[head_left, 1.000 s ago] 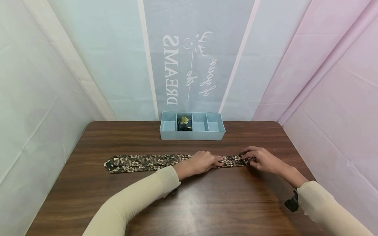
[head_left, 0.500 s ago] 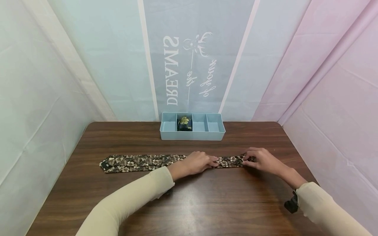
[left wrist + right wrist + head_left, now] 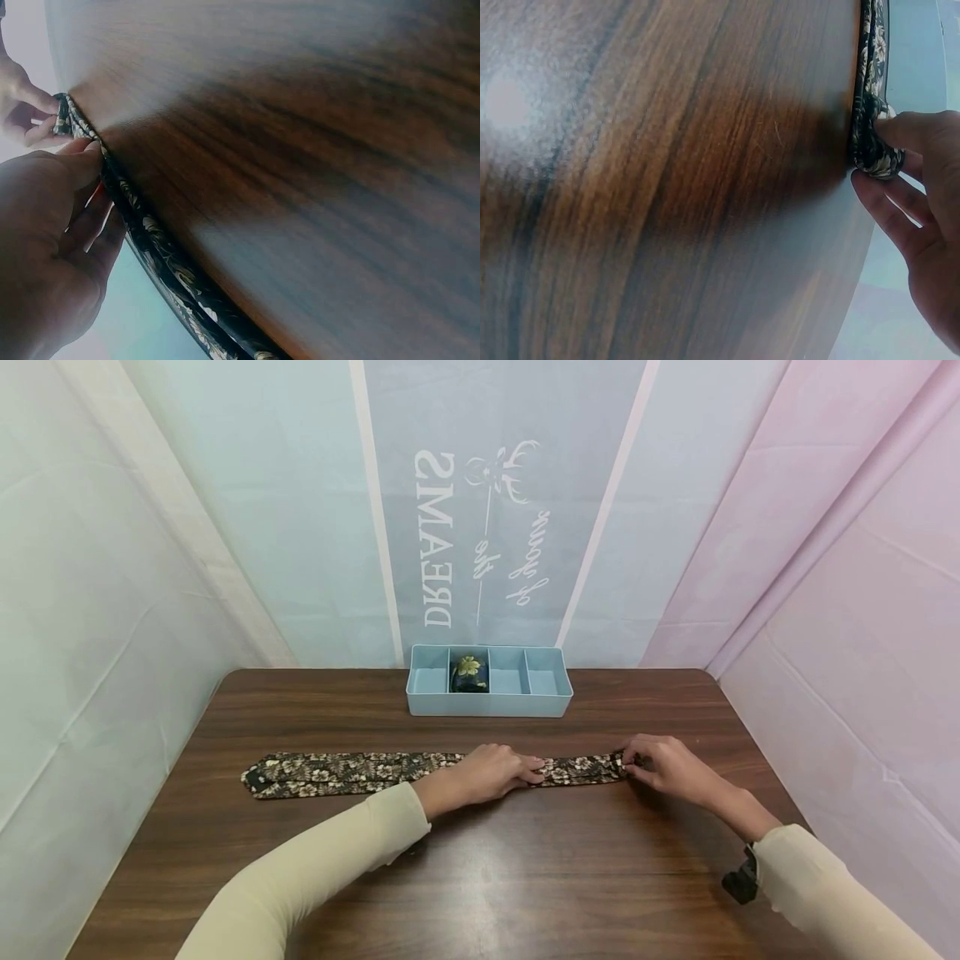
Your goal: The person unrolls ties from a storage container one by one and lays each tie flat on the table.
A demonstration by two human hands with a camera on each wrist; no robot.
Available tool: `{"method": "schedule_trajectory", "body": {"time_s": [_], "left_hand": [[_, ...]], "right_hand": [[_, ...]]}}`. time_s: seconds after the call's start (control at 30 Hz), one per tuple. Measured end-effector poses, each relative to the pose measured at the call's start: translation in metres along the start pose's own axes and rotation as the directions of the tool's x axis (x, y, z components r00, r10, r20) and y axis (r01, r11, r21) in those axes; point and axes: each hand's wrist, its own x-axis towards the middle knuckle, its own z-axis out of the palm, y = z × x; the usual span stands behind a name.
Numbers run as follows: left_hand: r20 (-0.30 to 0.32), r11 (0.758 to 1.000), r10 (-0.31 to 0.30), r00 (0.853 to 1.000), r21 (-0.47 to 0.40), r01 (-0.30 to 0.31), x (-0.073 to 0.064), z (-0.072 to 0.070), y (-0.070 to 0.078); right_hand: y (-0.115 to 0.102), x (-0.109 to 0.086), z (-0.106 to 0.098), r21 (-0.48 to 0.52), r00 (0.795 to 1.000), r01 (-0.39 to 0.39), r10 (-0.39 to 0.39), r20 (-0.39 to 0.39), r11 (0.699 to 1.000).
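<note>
A dark necktie (image 3: pixel 330 774) with a cream floral print lies lengthwise across the table, its pointed wide end at the left. My left hand (image 3: pixel 483 774) holds the tie near its middle; in the left wrist view that hand's thumb and fingers (image 3: pixel 90 161) pinch its edges. At the right end, my right hand (image 3: pixel 667 766) grips a small rolled part of the tie. The right wrist view shows this thick roll (image 3: pixel 876 142) between thumb and fingers, standing on the tabletop.
A light blue box (image 3: pixel 489 705) with several compartments stands at the table's back edge. One compartment, second from left, holds a rolled dark necktie (image 3: pixel 468 674) with a yellow leaf print. Fabric curtains (image 3: pixel 315 527) surround the wooden table (image 3: pixel 525 877).
The flat part of the tie has slid left, and my left hand has moved left with it. My right hand's fingers have curled closer around the right end, which is rolled up.
</note>
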Motion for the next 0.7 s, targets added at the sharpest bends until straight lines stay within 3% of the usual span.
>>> {"method": "schedule_trajectory", "body": {"time_s": [0.33,0.5,0.7], "left_hand": [[0.006,0.999,-0.002,1.0,0.045,0.001,0.002,-0.003,0.003],[0.004,0.996,-0.02,1.0,0.083,0.019,0.009,-0.005,0.009],[-0.023,0.995,-0.013,1.0,0.099,0.016,0.021,-0.002,0.016]], "right_hand": [[0.004,0.0,0.002,0.009,0.999,0.045,-0.045,-0.015,0.999],[0.008,0.0,0.002,0.013,0.997,0.079,-0.079,0.007,0.997],[0.005,0.0,-0.001,0.006,0.998,0.06,-0.06,0.028,0.998]]}}
